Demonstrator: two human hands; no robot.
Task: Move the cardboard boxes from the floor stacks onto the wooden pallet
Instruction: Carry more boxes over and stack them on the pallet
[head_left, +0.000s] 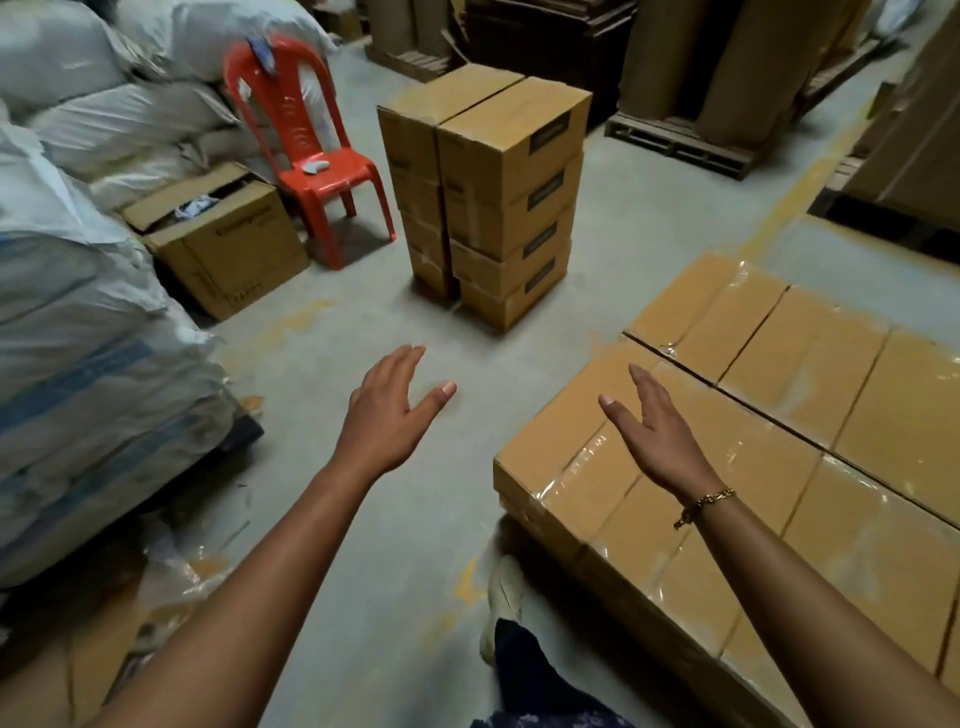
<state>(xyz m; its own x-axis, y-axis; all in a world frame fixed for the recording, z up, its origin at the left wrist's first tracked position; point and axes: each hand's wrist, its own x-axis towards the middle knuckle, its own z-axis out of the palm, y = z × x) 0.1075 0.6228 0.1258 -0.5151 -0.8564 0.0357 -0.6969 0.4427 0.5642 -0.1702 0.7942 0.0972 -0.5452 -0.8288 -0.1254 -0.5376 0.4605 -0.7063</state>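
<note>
Both bare arms reach forward, left hand (393, 410) and right hand (655, 426) empty, fingers straight, palms facing each other.

This is a warehouse or stockroom. A bare concrete floor (363, 322) carries a worn yellow painted line (795, 192) running toward 2 o'clock. At 9 o'clock, bulging white woven sacks (78, 322) are piled high. At 12 o'clock, sealed cardboard boxes (498, 197) stand in a double stack on the floor. At 3 o'clock, tape-wrapped cartons (779, 415) lie in rows. At 1 o'clock, tall brown rolls (737, 62) stand on a wooden pallet (675, 140). An open carton (228, 244) and a red plastic chair (306, 156) sit at 11 o'clock.
</note>
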